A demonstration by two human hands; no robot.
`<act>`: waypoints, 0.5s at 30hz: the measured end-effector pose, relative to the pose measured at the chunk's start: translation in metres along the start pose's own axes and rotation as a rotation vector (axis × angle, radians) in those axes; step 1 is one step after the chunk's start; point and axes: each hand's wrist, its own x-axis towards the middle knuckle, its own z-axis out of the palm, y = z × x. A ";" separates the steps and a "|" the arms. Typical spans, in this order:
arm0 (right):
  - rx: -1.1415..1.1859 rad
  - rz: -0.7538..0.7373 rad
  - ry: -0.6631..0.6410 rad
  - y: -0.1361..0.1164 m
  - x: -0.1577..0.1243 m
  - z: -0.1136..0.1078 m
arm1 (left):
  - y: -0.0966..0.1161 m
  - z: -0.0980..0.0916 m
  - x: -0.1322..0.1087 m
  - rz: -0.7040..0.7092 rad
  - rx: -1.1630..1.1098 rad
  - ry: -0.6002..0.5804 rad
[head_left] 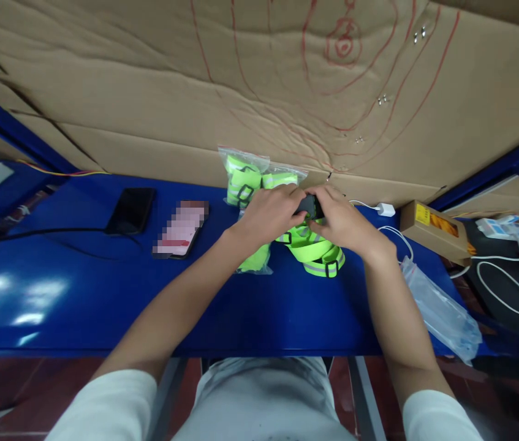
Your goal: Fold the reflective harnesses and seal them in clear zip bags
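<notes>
Both of my hands meet near the back middle of the blue table [171, 312]. The fingers of my left hand [274, 212] are closed on one side of a black plastic buckle [307, 206], and my right hand [342, 222] grips its other side. Beneath them lies a loosely gathered neon green reflective strap [309, 251] with grey stripes and black sliders. Beside my left hand a clear bag of green straps [243, 180] leans on the cardboard; another such bag [281, 179] is partly behind my hand. A third bag [257, 260] lies under my left wrist.
A dark phone [131, 210] with a cable and a lit phone [182, 229] lie on the left. To the right are a white charger [385, 209], a cardboard box [436, 233] and clear plastic bags [443, 312]. A cardboard wall [149, 92] with red lines closes off the back.
</notes>
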 end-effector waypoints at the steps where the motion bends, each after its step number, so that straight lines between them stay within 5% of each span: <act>1: -0.036 0.027 0.011 -0.002 0.001 0.004 | 0.000 -0.001 0.000 0.000 0.009 -0.011; 6: -0.043 0.151 0.088 0.018 0.001 0.000 | -0.023 -0.006 0.000 -0.089 -0.077 -0.001; 13: 0.252 0.311 0.638 0.094 -0.037 -0.072 | -0.104 -0.037 0.005 -0.238 -0.762 0.556; 15: 0.245 0.327 0.816 0.114 -0.052 -0.091 | -0.138 -0.047 0.001 -0.305 -0.901 0.627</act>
